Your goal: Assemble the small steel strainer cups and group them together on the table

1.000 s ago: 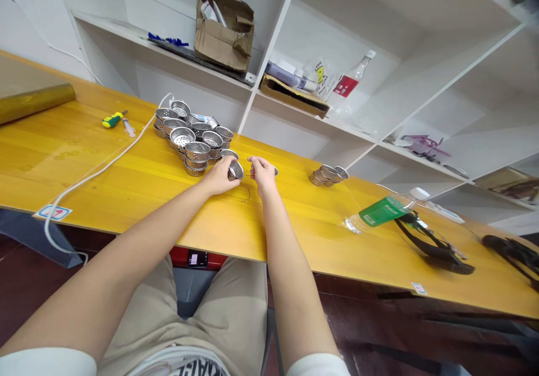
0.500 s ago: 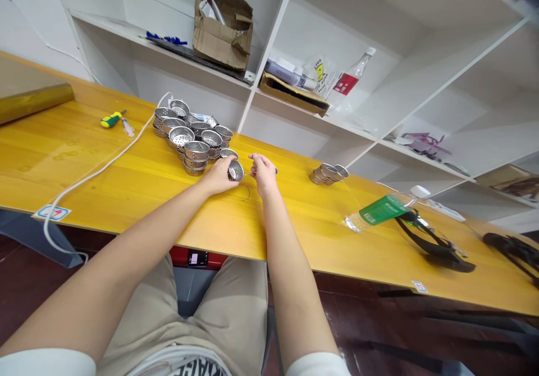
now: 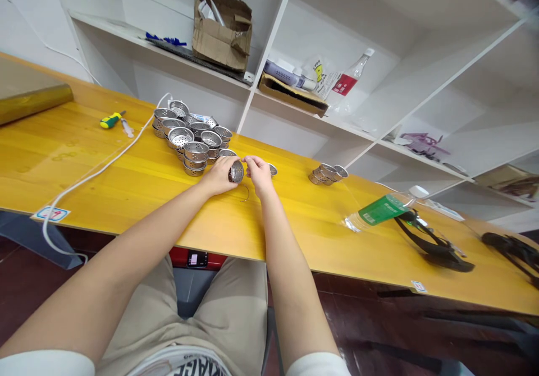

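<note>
Clearly, the left hand [image 3: 217, 177] holds one cup [image 3: 236, 172].

A small perforated metal strainer cup [image 3: 237, 171] is being held in the left hand [image 3: 218, 177], just right of the cluster of stacked strainer cups [image 3: 196, 150] and toward its near side. The held cup is tipping sideways, its round mouth facing right and slightly toward the viewer, its shiny inside showing. Farther right of the cluster, a single metal cup [image 3: 273, 170] is showing only partly. Well apart, on the cluster's right, a smaller strainer-cup group [image 3: 328, 174] is standing close together.
</note>
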Available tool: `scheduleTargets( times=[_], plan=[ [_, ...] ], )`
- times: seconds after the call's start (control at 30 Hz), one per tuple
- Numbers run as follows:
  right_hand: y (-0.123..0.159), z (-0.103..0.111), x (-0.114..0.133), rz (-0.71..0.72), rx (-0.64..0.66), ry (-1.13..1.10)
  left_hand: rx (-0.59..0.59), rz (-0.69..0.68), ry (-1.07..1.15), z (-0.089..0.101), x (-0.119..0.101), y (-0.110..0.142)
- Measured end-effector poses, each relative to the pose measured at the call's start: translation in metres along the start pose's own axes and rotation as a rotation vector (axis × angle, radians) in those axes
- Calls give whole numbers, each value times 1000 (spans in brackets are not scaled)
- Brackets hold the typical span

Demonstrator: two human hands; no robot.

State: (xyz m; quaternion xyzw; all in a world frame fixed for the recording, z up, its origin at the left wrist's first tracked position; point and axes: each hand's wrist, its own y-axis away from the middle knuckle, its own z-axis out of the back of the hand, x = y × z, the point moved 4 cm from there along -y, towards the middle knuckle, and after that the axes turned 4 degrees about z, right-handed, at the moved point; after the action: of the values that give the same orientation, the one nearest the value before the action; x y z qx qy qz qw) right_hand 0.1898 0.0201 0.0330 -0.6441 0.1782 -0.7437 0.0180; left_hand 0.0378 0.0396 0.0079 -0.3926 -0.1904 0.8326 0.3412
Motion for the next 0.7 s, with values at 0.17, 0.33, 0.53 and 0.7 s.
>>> scheduleTargets(
  times=[0.17, 0.33, 0.53, 0.7],
  plan=[
    [2, -3, 2, 18, 24, 3, -16, -29, -3, 0, -1, 0],
    [2, -5, 2, 7, 31, 4, -7, -21, -3, 0, 0, 0],
    [4, -5, 3, -38, 69, -8, -3, -65, -7, 3, -7, 1],
    [6, -2, 3, -133, 125, -88, 6, -74, 48, 2, -14, 0]
  ],
)
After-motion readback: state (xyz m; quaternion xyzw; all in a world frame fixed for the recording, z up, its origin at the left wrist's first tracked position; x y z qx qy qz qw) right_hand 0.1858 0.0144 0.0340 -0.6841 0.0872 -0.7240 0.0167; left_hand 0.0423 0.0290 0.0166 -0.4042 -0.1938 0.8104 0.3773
